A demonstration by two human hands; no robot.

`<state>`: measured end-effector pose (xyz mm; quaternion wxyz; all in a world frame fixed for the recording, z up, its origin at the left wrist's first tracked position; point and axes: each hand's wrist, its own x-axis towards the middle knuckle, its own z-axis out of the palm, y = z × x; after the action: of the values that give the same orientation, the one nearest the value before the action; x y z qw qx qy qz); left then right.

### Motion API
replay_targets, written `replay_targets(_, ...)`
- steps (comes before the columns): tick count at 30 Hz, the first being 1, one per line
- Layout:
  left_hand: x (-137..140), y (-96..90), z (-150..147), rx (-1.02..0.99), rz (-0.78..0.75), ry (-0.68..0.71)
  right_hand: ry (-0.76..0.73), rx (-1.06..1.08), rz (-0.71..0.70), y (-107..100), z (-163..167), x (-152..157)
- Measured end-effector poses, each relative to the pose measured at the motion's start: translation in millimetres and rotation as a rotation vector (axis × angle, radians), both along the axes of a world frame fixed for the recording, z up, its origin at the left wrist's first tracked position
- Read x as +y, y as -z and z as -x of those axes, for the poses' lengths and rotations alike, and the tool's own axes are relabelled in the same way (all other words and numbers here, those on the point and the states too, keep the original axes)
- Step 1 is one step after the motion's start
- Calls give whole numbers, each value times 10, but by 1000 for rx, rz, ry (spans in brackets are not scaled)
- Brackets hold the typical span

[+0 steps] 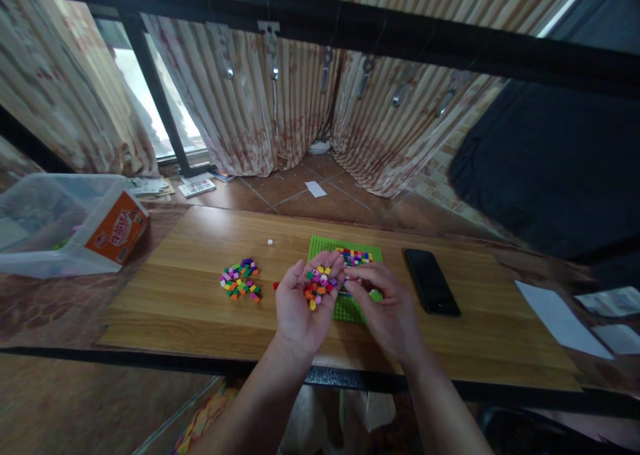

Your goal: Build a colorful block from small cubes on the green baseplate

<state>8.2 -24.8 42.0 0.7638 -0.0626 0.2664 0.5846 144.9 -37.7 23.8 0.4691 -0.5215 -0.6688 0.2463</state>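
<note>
My left hand (pixel 297 312) is palm up and cupped, carrying a heap of small coloured toy bricks (pixel 320 285) in red, orange, yellow, pink, purple and green. Just right of it, my right hand (pixel 390 305) bends over a green studded baseplate (pixel 320 245), its thumb and index finger pinched together. Whatever lies between those fingertips is too small to make out. Rows of multicoloured bricks (pixel 356 256) sit on the baseplate's upper part, partly hidden by my hands. A red brick (pixel 275 286) lies on the table beside my left hand.
A loose pile of bricks (pixel 241 280) lies on the wooden table (pixel 170 295), with a white brick (pixel 271 242) farther back. A black phone (pixel 431 282) rests to the right. A clear plastic bin (pixel 60 225) stands at the left, and white paper (pixel 563 318) lies at the right.
</note>
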Motion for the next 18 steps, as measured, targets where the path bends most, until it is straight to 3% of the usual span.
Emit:
replay_targets(2,-5,-1,7,4,-7,18,-64,-72,31,-5,56,-32)
replay_targets(7,-5,22,20,6,-31,69,-59,-94,96,38,98,-35)
replay_targets(12,-10,21,2,-12,-30,105,-15,-52,23,50,60,-8)
replay_targets(18,1,15,24,-6,17,11,271,65,-68,56,-250,109)
